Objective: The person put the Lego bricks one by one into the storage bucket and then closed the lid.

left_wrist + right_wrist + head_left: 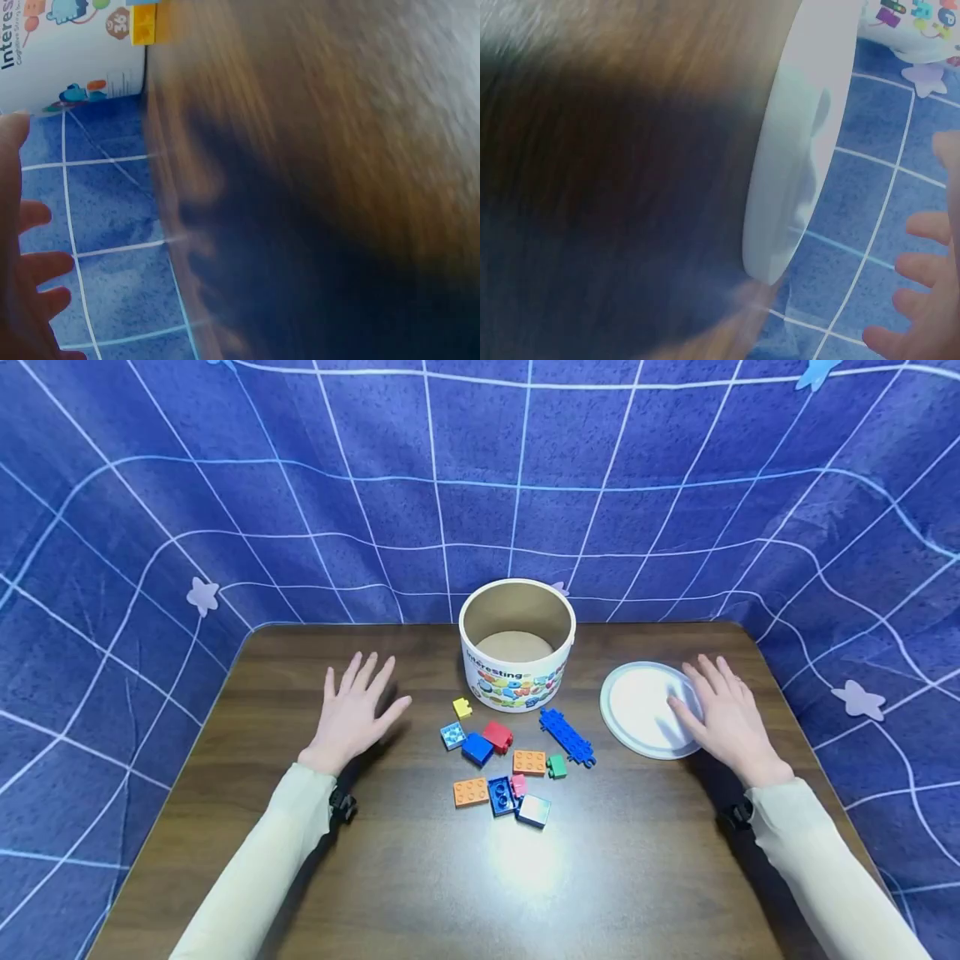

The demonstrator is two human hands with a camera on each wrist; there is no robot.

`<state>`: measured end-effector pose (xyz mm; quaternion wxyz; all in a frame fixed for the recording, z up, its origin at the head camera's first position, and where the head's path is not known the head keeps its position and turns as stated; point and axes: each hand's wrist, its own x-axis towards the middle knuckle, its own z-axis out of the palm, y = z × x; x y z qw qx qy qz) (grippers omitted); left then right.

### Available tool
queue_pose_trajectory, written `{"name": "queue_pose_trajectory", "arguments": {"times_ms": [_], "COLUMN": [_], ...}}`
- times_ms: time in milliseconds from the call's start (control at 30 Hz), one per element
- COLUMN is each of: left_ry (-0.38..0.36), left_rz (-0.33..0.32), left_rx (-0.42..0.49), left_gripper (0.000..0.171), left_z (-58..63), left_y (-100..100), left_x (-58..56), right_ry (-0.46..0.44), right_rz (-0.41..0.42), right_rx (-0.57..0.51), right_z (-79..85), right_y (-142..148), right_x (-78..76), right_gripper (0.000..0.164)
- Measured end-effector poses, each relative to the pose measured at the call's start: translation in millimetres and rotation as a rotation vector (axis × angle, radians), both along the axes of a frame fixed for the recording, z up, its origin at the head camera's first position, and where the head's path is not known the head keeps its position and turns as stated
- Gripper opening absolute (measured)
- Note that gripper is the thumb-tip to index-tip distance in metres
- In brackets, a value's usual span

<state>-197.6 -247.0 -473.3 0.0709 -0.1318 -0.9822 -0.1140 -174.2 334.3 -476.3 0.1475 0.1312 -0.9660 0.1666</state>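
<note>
My left hand (pixel 354 712) is spread over the table left of the toy bricks, fingers straight and holding nothing. On the right, my right hand (pixel 723 714) hovers with spread fingers; its thumb overlaps the edge of a round white lid (pixel 645 710). Between the hands lie a red brick (pixel 498 737), a blue brick (pixel 477 748), two orange bricks (pixel 529 763), a green brick (pixel 557 767), a yellow brick (pixel 462 708) and a long blue piece (pixel 567 737). Behind them stands an open white bucket (pixel 517 681) with "Interesting" printed on it.
A light-blue brick (pixel 453 736), a dark-blue brick (pixel 501 796), a pink brick (pixel 518 785) and a white-topped brick (pixel 533 811) complete the cluster on the brown wooden table (pixel 420 877). A blue cloth (pixel 480 510) with white grid lines hangs around the back and sides.
</note>
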Motion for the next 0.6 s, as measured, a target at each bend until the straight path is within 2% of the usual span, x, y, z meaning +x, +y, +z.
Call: {"name": "queue_pose_trajectory", "arguments": {"times_ms": [167, 333, 433, 600], "left_ry": [0.083, 0.136, 0.157, 0.146], "left_rz": [-0.022, -0.041, -0.049, -0.059], "left_rx": [0.105, 0.172, 0.191, 0.223], "left_gripper": [0.072, 0.058, 0.056, 0.056], "left_z": [2.4, 8.5, 10.1, 13.6], "left_y": [8.0, 16.2, 21.4, 31.6], "left_x": [0.5, 1.1, -1.0, -4.6], "right_ry": [0.075, 0.065, 0.048, 0.047], "right_rz": [0.058, 0.094, 0.109, 0.163], "right_rx": [-0.037, -0.064, -0.060, -0.067], "right_z": [4.4, 11.7, 15.5, 19.9], "right_y": [-8.6, -20.9, -28.2, -41.5], "right_x": [3.1, 8.2, 10.0, 11.5], "right_gripper": [0.054, 0.045, 0.042, 0.040]}}
